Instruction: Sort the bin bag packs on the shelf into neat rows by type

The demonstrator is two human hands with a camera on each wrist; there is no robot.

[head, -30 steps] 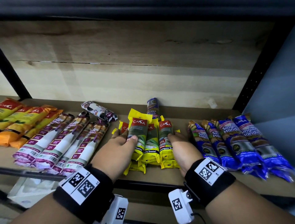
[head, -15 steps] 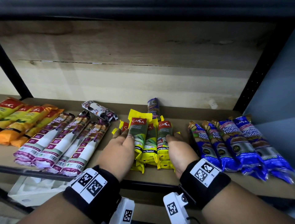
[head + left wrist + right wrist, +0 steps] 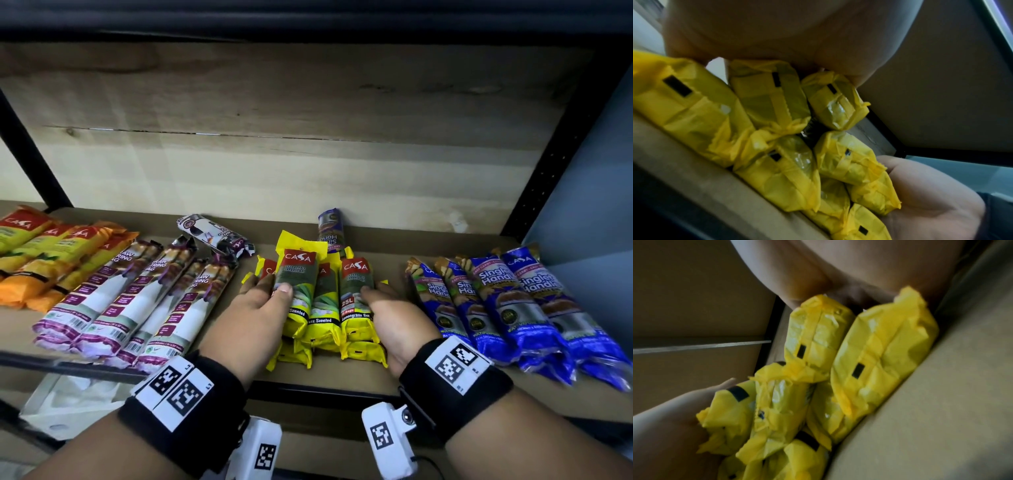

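Barely shifted, both hands [image 3: 260, 308] clasp yellow packs [image 3: 323, 301] (stacked).

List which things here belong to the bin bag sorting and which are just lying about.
Job: yellow lemongrass packs gripped between left hand and right hand; white-and-purple drawstring packs; orange packs; blue single-handle packs; stray blue pack; stray white pack.

Lying about: white bag below the shelf.

Yellow packs [image 3: 356, 294]: "CASA", "25L", "Lemongrass" (partly hidden); blue packs [image 3: 507, 301]: apparently "Single Handle".
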